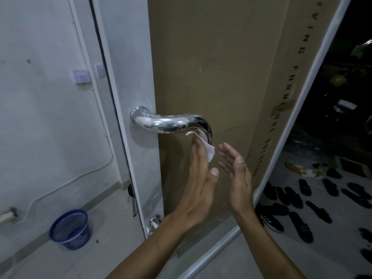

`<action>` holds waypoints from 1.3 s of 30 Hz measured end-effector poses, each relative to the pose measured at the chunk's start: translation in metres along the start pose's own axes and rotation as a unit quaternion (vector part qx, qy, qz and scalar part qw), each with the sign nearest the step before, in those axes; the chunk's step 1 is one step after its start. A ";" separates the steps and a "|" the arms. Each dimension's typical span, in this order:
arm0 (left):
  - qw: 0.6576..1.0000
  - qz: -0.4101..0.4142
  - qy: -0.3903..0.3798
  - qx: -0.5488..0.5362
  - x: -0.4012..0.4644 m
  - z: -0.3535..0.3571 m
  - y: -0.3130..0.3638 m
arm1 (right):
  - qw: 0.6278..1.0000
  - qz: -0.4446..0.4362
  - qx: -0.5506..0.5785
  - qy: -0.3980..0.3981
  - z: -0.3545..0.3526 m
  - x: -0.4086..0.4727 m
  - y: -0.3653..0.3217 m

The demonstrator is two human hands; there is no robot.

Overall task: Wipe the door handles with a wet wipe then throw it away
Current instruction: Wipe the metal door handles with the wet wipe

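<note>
Head view: the person looks down at a door edge in the centre of the frame, both bare arms reaching up from the bottom.
Handle: the curved, mirror-polished chrome lever door handle (171, 122) sits at mid-frame on the white door stile (128, 77).
Handle axis: its long axis runs roughly level across the frame, from the round base at centre-left out to a free end that points right and hooks downward.
Wipe: the small white crumpled wet wipe (208, 153) is pressed against the underside of the handle's hooked right end, just right of centre.
Left hand: the left hand (198, 178) has flat, extended fingers that pin the wipe to the metal; it is not curled round anything.
Right hand: the right hand (235, 172) is open, palm turned toward the left hand, close beside the wipe but touching neither it nor the handle.
Step in hand: wiping this handle, apparently at its tip and underside.
Next move: probably drawing the wipe leftward along the bar toward the base, which calls for wrapping the fingers round so the top gets covered too.
Disposal: the blue plastic mesh waste basket (70, 228) stands on the floor at lower left, well apart.
Door panel: brown cardboard sheet (211, 57) covers the door behind the handle.
</note>
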State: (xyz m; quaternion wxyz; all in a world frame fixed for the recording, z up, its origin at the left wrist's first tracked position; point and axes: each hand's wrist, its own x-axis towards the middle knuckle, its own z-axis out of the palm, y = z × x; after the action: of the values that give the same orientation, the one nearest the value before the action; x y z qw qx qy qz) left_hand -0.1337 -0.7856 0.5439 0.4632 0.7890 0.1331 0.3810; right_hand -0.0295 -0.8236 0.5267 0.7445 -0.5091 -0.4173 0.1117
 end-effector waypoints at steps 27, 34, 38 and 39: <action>0.987 0.050 0.078 -0.133 -0.004 -0.043 -0.003 | 0.960 -0.096 -0.262 0.002 0.073 -0.031 -0.007; 0.975 0.056 0.125 -0.173 -0.002 -0.049 -0.012 | 0.949 -0.096 -0.297 0.036 0.080 -0.002 -0.021; 0.971 0.035 0.115 -0.205 -0.001 -0.049 -0.009 | 0.977 -0.043 -0.207 -0.010 0.063 0.019 -0.033; 0.969 0.028 0.113 -0.217 -0.001 -0.049 -0.008 | 0.983 -0.022 -0.180 -0.036 0.057 0.022 -0.034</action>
State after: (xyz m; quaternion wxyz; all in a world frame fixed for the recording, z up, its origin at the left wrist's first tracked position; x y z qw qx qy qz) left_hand -0.1686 -0.7508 0.5504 0.5949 0.6245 0.0767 0.5003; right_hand -0.0661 -0.7886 0.5746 0.6275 -0.6207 -0.4687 0.0367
